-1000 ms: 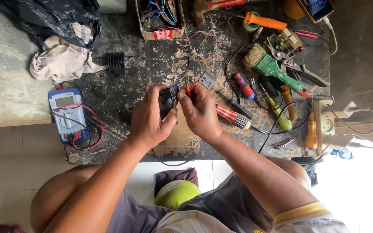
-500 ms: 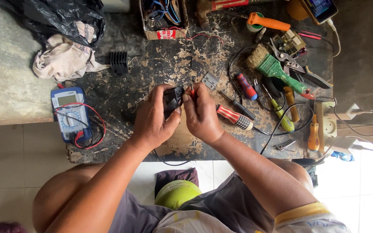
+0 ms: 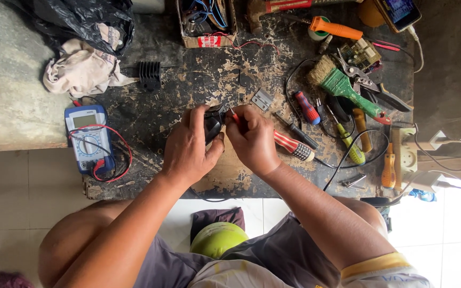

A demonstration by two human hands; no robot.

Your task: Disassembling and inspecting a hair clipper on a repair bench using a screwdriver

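My left hand [image 3: 190, 149] grips a small black device [image 3: 213, 124] over the worn black worktable [image 3: 188, 90]. Pressed against that part from the right, my right hand [image 3: 252, 140] pinches a thin red wire or probe tip [image 3: 234, 114] at its top. Both hands touch each other around the part, which is mostly hidden by my fingers. A red-and-white striped screwdriver handle [image 3: 293, 146] lies just right of my right hand.
A blue multimeter [image 3: 88, 136] with red leads lies at the left. A rag [image 3: 81, 72] and black bag [image 3: 76, 21] sit at the back left, a cardboard box [image 3: 206, 24] of wires behind. Screwdrivers, a green brush [image 3: 342, 85], pliers and a power strip [image 3: 407, 160] crowd the right.
Both hands stay closed around the black part with only slight finger shifts; the view has drifted a little.
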